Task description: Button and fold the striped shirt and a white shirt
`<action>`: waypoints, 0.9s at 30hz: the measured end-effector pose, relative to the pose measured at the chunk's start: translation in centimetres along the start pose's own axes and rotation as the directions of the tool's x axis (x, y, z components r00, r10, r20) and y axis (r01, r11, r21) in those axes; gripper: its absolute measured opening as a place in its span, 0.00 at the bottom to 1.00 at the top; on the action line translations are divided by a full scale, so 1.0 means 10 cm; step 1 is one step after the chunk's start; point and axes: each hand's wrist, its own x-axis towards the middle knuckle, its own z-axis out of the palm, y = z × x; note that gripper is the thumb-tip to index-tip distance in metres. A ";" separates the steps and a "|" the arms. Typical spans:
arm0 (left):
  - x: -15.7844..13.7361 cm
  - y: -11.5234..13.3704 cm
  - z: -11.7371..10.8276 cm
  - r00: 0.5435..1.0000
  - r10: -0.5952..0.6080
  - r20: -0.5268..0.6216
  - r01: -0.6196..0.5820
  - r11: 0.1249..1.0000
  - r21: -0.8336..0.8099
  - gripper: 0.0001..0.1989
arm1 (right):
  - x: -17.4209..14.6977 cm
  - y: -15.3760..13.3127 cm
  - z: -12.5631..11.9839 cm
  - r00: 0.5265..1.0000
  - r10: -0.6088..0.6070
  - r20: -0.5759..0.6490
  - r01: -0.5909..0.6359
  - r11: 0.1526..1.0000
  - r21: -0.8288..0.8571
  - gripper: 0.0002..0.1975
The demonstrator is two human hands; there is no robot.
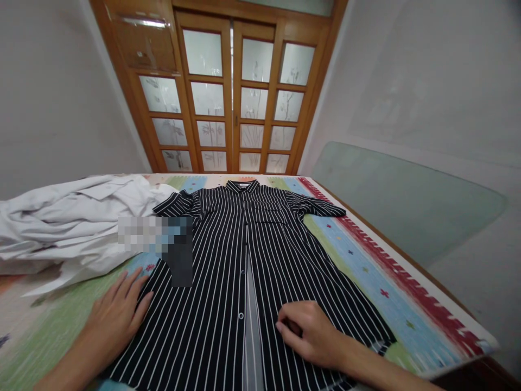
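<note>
A black short-sleeved shirt with white stripes (211,271) lies front up, its collar at the far end. Its front edges part below the chest, and buttons show along one edge. My left hand (120,301) lies open at the shirt's left side, fingers spread over the shirt's edge and the patterned cloth (354,255). Over the lower right front, my right hand (305,331) is closed, thumb and fingers curled in. What is inside that curl, if anything, is hidden. A pixelated patch covers part of the shirt's left side.
A heap of white fabric (93,206) lies at the left, close to the shirt's sleeve. Along the right side leans a pale green panel (411,195) by the wall. Wooden doors with glass panes (232,98) stand beyond the far edge.
</note>
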 end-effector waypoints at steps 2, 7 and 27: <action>0.05 0.02 -0.05 1.000 0.030 -0.001 -0.030 0.999 -0.028 0.25 | 0.05 0.00 -0.05 0.997 -0.007 0.083 0.009 0.999 -0.034 0.08; 0.46 0.48 -0.33 0.990 0.133 0.041 -0.125 0.978 -0.166 0.21 | 0.49 0.07 -0.25 0.989 -0.028 0.145 0.044 0.993 -0.109 0.12; 2.27 1.80 0.64 0.975 0.156 0.157 -0.070 0.891 -0.449 0.12 | 2.34 0.94 -0.02 0.816 0.576 0.052 -0.578 0.808 0.114 0.08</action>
